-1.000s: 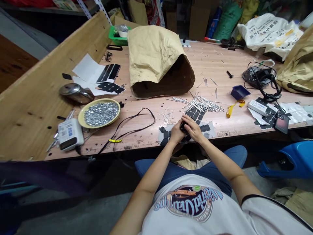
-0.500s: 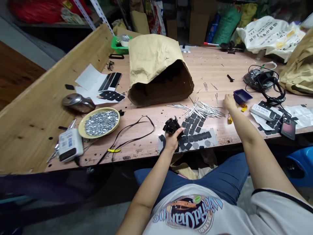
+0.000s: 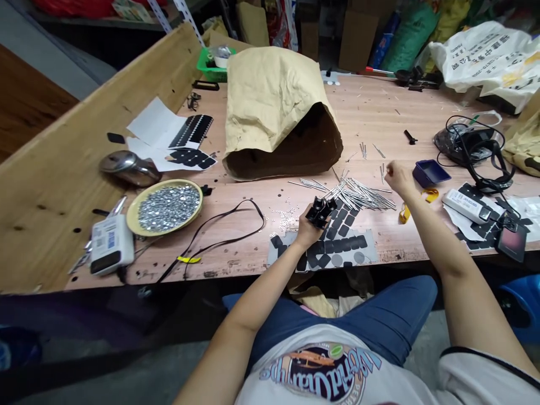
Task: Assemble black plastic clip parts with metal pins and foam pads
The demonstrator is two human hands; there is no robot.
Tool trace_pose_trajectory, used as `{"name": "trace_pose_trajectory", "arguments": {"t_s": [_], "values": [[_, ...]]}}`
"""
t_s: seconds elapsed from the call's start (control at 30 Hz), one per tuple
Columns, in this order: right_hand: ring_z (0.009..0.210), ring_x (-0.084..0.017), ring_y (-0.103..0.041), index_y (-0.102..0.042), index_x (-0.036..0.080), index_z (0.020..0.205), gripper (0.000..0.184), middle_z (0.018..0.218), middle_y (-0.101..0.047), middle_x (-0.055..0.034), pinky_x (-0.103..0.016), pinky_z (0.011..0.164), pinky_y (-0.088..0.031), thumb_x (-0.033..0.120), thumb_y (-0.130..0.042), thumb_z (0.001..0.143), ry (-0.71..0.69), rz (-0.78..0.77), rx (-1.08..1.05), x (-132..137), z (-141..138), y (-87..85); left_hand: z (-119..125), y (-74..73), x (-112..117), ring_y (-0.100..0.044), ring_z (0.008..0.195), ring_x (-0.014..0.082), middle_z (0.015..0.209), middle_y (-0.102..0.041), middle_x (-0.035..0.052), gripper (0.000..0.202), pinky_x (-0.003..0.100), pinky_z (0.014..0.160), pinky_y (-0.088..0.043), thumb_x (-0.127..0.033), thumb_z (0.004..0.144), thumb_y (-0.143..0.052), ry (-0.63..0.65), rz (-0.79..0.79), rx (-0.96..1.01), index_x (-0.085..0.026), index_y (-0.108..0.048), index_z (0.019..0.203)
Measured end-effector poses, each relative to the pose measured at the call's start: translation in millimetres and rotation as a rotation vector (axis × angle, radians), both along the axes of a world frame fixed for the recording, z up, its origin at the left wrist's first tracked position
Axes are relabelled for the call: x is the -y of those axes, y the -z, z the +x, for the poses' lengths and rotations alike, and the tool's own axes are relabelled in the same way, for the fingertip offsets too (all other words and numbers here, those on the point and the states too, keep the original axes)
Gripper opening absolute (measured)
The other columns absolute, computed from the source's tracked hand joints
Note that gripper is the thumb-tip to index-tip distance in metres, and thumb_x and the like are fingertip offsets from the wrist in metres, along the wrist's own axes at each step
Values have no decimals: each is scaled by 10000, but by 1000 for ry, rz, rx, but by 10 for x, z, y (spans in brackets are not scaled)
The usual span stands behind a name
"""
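Note:
My left hand (image 3: pixel 307 229) is shut on a small black plastic part (image 3: pixel 321 212), holding it just above a sheet of black rubber pads (image 3: pixel 333 250). Its fingers hide the part's lower side. My right hand (image 3: pixel 399 179) is above the tabletop to the right, next to a few upright metal pins (image 3: pixel 382 173). A pile of loose metal pins (image 3: pixel 354 194) lies between my hands. Tiny silver washers (image 3: pixel 283 216) are scattered left of the pile. A small blue tray (image 3: pixel 430 172) sits just beyond my right hand.
A large kraft paper sack (image 3: pixel 278 112) lies on its side beyond the pins. To the left are a plate of silver pieces (image 3: pixel 167 208), a black cord (image 3: pixel 219 230) and a white box (image 3: pixel 112 244). Pad sheets, a phone (image 3: pixel 508 242) and tangled cables (image 3: pixel 472 140) lie right.
My right hand has left the black part and moved right, beside the pins. My left hand still holds the part, now raised and turned. The whole view has shifted slightly.

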State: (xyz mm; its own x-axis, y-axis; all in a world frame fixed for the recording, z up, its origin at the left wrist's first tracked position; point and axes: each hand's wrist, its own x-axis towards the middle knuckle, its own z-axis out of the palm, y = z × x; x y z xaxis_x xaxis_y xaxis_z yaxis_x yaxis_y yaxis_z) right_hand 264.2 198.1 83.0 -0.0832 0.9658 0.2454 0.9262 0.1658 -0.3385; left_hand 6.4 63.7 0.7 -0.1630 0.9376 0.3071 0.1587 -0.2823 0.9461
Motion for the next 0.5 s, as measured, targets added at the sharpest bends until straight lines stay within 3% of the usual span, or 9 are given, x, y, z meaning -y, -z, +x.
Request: {"name": "trace_pose_trajectory", "arguments": {"t_s": [0.07,0.1,0.2,0.3,0.37,0.5], "values": [[689,-159,-621,-520,217,987,200,786,-646,-26,-330,665,-530,227,-600,804,-108,178,-286,277,-230,-55,3,40,-3,-665,741,178,816,-691,45,307,285,698,-525,-258,648,-682,-4,31,-75,-182,-617,938],[703,-145,-622,-504,224,1006,229,799,-646,-15,-311,675,-533,258,-605,803,-227,272,-424,442,-364,-89,3,58,2,-660,720,170,796,-684,34,295,275,684,-521,-246,655,-672,-8,40,-108,-187,-613,938],[725,-129,-621,-536,227,936,162,833,-642,-9,-290,677,-537,321,-592,816,-411,387,-595,912,-743,-197,-3,97,21,-650,689,159,769,-668,22,273,262,662,-512,-226,662,-658,-39,64,-166,-191,-607,928],[699,-138,-621,-573,220,843,64,775,-647,-11,-310,669,-541,280,-557,831,-542,370,-523,1187,-972,-258,-12,121,27,-638,660,159,739,-651,16,250,267,643,-508,-230,663,-649,-75,103,-175,-189,-604,906],[710,-148,-625,-589,221,795,94,754,-656,-17,-328,675,-540,252,-519,850,-625,334,-430,1248,-1033,-257,-11,130,26,-629,632,159,718,-641,13,228,273,623,-507,-232,664,-642,-87,130,-164,-190,-604,885],[866,-186,-625,-642,236,858,143,917,-686,-48,-391,785,-522,342,-546,850,-728,242,-290,1085,-1013,-190,7,135,29,-637,651,165,755,-654,26,257,280,627,-515,-243,651,-652,-74,143,-132,-192,-607,899]]}}
